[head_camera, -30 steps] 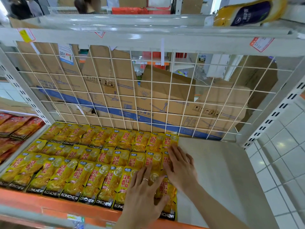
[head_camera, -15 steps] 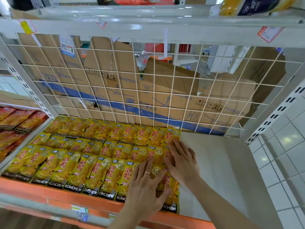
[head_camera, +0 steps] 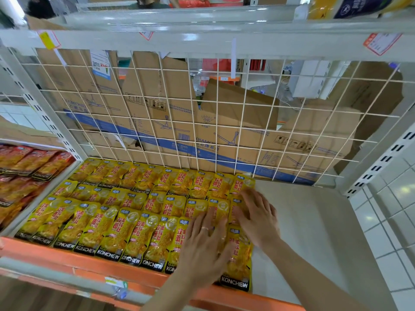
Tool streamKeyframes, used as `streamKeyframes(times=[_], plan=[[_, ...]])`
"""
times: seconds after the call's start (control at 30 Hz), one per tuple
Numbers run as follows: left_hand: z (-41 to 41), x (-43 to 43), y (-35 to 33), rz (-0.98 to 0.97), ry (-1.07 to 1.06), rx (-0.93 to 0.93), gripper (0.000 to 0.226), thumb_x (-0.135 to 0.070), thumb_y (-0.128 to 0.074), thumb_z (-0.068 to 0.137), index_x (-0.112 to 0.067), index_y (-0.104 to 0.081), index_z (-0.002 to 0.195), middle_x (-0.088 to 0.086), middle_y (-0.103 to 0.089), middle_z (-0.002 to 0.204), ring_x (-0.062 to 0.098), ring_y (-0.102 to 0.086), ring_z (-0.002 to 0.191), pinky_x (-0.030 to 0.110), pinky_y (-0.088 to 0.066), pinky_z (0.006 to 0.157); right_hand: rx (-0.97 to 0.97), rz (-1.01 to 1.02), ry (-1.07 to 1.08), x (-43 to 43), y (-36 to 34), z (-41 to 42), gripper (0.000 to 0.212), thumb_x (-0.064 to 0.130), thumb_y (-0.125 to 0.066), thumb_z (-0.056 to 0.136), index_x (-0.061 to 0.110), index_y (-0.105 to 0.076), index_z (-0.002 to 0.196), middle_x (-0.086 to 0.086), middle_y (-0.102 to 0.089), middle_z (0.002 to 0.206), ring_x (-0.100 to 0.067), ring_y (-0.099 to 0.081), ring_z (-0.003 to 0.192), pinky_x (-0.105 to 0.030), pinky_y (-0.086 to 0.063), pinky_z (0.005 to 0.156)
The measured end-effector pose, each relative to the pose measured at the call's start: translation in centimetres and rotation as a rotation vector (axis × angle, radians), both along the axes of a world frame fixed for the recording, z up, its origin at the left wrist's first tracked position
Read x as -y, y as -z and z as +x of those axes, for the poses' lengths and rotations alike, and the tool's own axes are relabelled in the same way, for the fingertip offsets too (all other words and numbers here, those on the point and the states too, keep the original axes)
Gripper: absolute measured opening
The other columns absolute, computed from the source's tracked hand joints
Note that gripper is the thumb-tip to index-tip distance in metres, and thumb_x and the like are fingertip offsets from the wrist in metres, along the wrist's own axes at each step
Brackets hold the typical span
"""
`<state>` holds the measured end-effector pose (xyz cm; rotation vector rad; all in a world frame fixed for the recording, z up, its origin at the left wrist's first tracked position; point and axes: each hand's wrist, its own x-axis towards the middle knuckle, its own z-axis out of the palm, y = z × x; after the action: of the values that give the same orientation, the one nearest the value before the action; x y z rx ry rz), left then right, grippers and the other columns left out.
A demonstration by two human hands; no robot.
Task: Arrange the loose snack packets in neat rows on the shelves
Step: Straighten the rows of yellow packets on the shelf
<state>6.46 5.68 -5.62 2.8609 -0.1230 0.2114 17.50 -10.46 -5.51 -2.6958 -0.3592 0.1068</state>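
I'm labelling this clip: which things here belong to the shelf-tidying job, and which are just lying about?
Job: yellow snack packets, shelf, left hand, right hand.
Lying about: cardboard boxes, price tag, yellow bottle on the shelf above.

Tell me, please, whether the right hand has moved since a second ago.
No. The right hand still rests flat at the rows' right end, reaching the last back-row packet below the wire grid, as before; only the camera shifted.

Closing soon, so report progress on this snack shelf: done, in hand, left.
Done: three neat rows of yellow packets cover the left part of the shelf. In hand: the left hand and right hand lie flat on the rightmost packets, pressing them into line. Left: the shelf's bare right part has no packets.
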Motion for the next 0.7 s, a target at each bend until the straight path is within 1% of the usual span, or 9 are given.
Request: streamKeyframes(times=[0.07,0.13,0.23,0.3,0.37,0.4,0.5,0.6,0.7], plan=[[2.4,-1.4,-0.7,-0.006,0.01,0.062,0.052,-0.05,-0.033,0.101,-0.031,-0.047,0.147,-0.001,-0.039,0.158,0.026,-0.041,0.142,0.05,-0.032,0.116,-0.037,0.021,0.041,-0.5,-0.2,0.8,0.054,0.052,-0.032,0.101,0.041,-0.022,0.153,0.013,-0.01,0.165,-0.013,-0.006,0.151,-0.039,-0.009,0.119],[5.3,-2.8,-1.4,0.018,0.035,0.113,0.047,-0.04,-0.039,0.098,-0.028,-0.052,0.142,-0.002,-0.047,0.153,0.026,-0.05,0.136,0.053,-0.042,0.108,-0.023,0.015,0.056,-0.9,-0.1,1.2,0.052,0.051,-0.028,0.102,0.04,-0.023,0.153,0.013,-0.01,0.165,-0.013,-0.007,0.151,-0.041,-0.011,0.117],[9.0,-4.2,-2.1,0.101,0.13,0.104,0.042,-0.035,-0.041,0.095,-0.027,-0.057,0.133,0.002,-0.052,0.149,0.024,-0.055,0.132,0.054,-0.044,0.107,-0.007,0.005,0.055,-1.5,0.1,2.1,0.049,0.046,-0.029,0.104,0.039,-0.026,0.152,0.014,-0.014,0.164,-0.013,-0.007,0.15,-0.044,-0.016,0.112],[10.5,-4.4,-2.3,0.181,0.176,0.014,0.048,-0.039,-0.036,0.094,-0.026,-0.06,0.133,0.003,-0.048,0.152,0.022,-0.052,0.135,0.054,-0.035,0.113,-0.013,-0.017,0.041,-1.6,0.2,2.7,0.05,0.044,-0.029,0.104,0.038,-0.025,0.153,0.014,-0.014,0.164,-0.014,-0.007,0.151,-0.045,-0.016,0.112],[11.3,-4.5,-2.2,0.229,0.208,-0.114,0.059,-0.046,-0.021,0.094,-0.029,-0.053,0.141,0.0,-0.036,0.159,0.018,-0.039,0.144,0.046,-0.012,0.122,-0.029,-0.04,0.029,-1.7,0.3,3.3,0.051,0.041,-0.03,0.105,0.039,-0.023,0.154,0.014,-0.014,0.164,-0.013,-0.006,0.151,-0.046,-0.014,0.114],[11.5,-4.5,-1.9,0.235,0.216,-0.148,0.065,-0.049,-0.014,0.093,-0.029,-0.049,0.144,0.0,-0.033,0.161,0.018,-0.035,0.147,0.041,-0.002,0.122,-0.035,-0.052,0.021,-1.6,0.3,3.5,0.051,0.039,-0.032,0.105,0.04,-0.023,0.154,0.015,-0.014,0.164,-0.013,-0.007,0.152,-0.046,-0.014,0.114],[11.8,-4.2,-0.9,0.247,0.233,-0.153,0.071,-0.05,-0.011,0.093,-0.026,-0.043,0.151,0.005,-0.03,0.162,0.024,-0.029,0.149,0.036,0.006,0.119,-0.027,-0.078,0.0,-1.4,0.4,3.7,0.051,0.036,-0.031,0.103,0.042,-0.025,0.153,0.017,-0.016,0.164,-0.012,-0.01,0.151,-0.046,-0.016,0.114],[12.1,-4.1,-0.7,0.251,0.234,-0.171,0.064,-0.046,-0.02,0.096,-0.023,-0.044,0.151,0.008,-0.032,0.161,0.028,-0.032,0.147,0.039,-0.004,0.122,-0.039,-0.066,0.004,-1.4,-0.1,3.8,0.062,0.041,-0.017,0.091,0.043,-0.028,0.152,0.018,-0.016,0.163,-0.01,-0.011,0.151,-0.048,-0.018,0.113],[12.3,-4.0,-0.6,0.264,0.237,-0.153,0.063,-0.044,-0.024,0.095,-0.02,-0.051,0.146,0.011,-0.043,0.155,0.032,-0.042,0.14,0.047,-0.022,0.12,-0.039,-0.084,-0.005,-1.4,-0.1,4.0,0.058,0.039,-0.02,0.095,0.043,-0.027,0.152,0.018,-0.015,0.163,-0.01,-0.011,0.151,-0.049,-0.019,0.112]])
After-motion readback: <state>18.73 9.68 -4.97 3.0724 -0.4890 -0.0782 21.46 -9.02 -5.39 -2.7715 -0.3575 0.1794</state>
